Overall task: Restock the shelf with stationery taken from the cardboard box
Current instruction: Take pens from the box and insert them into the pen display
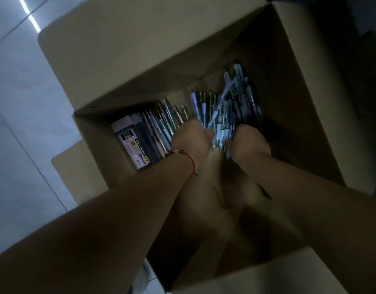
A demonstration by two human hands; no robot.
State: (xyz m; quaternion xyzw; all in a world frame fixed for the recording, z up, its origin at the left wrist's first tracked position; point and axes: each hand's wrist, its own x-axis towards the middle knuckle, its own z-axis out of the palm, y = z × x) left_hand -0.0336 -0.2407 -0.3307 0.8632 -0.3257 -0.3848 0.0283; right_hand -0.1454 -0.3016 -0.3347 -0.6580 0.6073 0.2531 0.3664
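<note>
I look down into an open cardboard box [127, 66]. A heap of loose pens [229, 102] lies on its floor, light blue and dark ones mixed. Both my hands reach deep inside. My left hand [191, 139], with a red string bracelet at the wrist, curls its fingers around the near end of a bundle of pens. My right hand [248, 141] grips the same bundle from the right side. Between the two hands the pen tips [220, 141] stick out toward me. The fingers themselves are hidden under the pens.
A stack of flat packaged stationery [136, 147] stands on edge at the left side of the box. The box flaps stand open all round. Pale tiled floor [17, 102] lies to the left. The scene is dim.
</note>
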